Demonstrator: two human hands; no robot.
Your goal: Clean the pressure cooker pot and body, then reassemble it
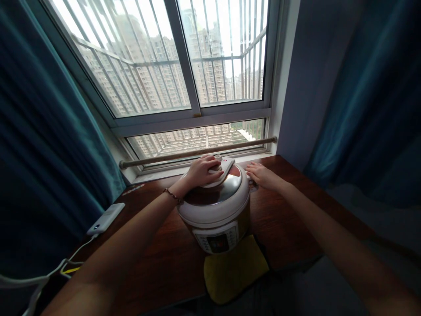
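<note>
A white electric pressure cooker (215, 213) with a brown, shiny lid top stands on the wooden table, its button panel (217, 239) facing me. My left hand (204, 170), wearing a bracelet at the wrist, is wrapped over the lid handle (226, 169). Over at the cooker's right edge, my right hand (263, 175) grips the small side handle (251, 182), fingers close together. The lid sits on the body. In front of the cooker a yellow cloth (235, 270) lies over the table's near edge, partly beneath the panel side.
A white power bank (105, 218) with a white cable (80, 248) lies on the table (149, 245) at the left. Behind the table are a metal rail (197, 152) and a barred window. Blue curtains (42, 109) hang on both sides.
</note>
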